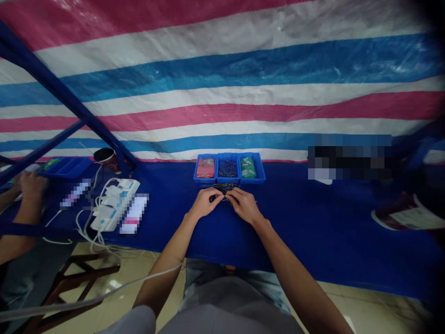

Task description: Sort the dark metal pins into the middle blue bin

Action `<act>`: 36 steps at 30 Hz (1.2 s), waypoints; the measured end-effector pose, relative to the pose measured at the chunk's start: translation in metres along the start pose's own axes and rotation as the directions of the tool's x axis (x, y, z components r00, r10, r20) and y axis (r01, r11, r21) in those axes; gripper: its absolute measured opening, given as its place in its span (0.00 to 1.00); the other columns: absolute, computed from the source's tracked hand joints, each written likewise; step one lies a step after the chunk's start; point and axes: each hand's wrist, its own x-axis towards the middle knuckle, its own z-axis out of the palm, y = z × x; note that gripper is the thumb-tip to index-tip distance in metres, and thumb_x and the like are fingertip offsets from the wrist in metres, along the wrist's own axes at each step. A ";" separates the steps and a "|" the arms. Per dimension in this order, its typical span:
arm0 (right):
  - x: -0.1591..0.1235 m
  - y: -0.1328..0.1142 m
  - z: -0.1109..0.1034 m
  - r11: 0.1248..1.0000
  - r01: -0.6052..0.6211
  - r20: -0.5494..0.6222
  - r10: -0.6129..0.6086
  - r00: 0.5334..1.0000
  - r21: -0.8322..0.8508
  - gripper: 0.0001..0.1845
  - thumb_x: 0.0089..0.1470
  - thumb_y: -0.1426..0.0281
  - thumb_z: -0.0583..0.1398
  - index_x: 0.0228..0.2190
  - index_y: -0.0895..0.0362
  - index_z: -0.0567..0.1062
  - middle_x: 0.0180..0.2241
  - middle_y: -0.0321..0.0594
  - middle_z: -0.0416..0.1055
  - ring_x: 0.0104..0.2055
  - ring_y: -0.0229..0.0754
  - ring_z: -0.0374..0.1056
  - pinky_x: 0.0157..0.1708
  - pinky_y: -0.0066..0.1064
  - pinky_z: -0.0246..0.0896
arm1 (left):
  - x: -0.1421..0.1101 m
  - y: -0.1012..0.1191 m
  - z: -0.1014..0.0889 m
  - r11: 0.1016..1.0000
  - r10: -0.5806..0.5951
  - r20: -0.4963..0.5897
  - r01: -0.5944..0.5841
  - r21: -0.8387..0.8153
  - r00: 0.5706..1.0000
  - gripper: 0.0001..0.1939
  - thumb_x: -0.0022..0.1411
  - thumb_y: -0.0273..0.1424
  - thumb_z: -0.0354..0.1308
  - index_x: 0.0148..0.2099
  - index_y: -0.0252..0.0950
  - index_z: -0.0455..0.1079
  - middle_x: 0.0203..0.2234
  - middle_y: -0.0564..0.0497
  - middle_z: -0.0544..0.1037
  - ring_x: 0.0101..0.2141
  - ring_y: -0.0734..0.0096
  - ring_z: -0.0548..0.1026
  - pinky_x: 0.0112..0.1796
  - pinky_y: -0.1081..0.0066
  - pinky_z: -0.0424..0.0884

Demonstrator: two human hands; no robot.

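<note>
My left hand (207, 202) and my right hand (244, 204) meet at the near edge of a small pile of dark, thin screws (225, 187) on the blue table. Thumb and fingers of each are drawn together in a pinch, the fingertips close to each other. What they pinch is too small to make out. Just behind the pile three blue bins stand side by side. Pink packets fill the left bin (195, 174), loose screws like those in the pile lie in the middle bin (227, 180), and green-and-white packets sit in the right bin (261, 176).
Left on the table (167, 222) are a white power strip (116, 204) with cables, a blurred phone-like item (135, 214) and a dark cup (108, 160). Another person's hand (33, 185) works at far left. A dark red tub (410, 214) is at right. Striped sheeting hangs behind.
</note>
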 end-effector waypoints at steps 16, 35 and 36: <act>0.002 -0.001 -0.001 0.999 -0.014 0.032 0.015 0.999 -0.046 0.15 0.70 0.64 0.50 0.35 0.54 0.74 0.33 0.40 0.72 0.35 0.41 0.69 0.36 0.31 0.59 | 0.001 0.000 -0.001 1.000 0.002 0.005 -0.002 -0.020 1.000 0.12 0.69 0.35 0.56 0.38 0.34 0.77 0.30 0.48 0.80 0.28 0.72 0.73 0.32 0.72 0.67; 0.002 -0.001 -0.003 0.995 -0.038 -0.075 0.031 0.997 -0.091 0.17 0.69 0.61 0.51 0.34 0.55 0.74 0.29 0.38 0.72 0.30 0.40 0.67 0.37 0.33 0.57 | 0.000 -0.005 0.001 0.999 -0.037 -0.030 0.036 -0.036 0.999 0.14 0.69 0.37 0.56 0.36 0.34 0.77 0.28 0.49 0.79 0.26 0.73 0.71 0.31 0.73 0.67; 0.002 -0.002 -0.004 0.997 -0.036 -0.081 0.031 0.996 -0.063 0.15 0.68 0.60 0.52 0.37 0.54 0.75 0.30 0.38 0.73 0.30 0.40 0.68 0.37 0.33 0.58 | 0.000 -0.005 0.001 0.999 -0.038 -0.035 0.037 -0.032 0.999 0.14 0.69 0.37 0.56 0.36 0.34 0.77 0.28 0.49 0.79 0.25 0.73 0.71 0.31 0.73 0.67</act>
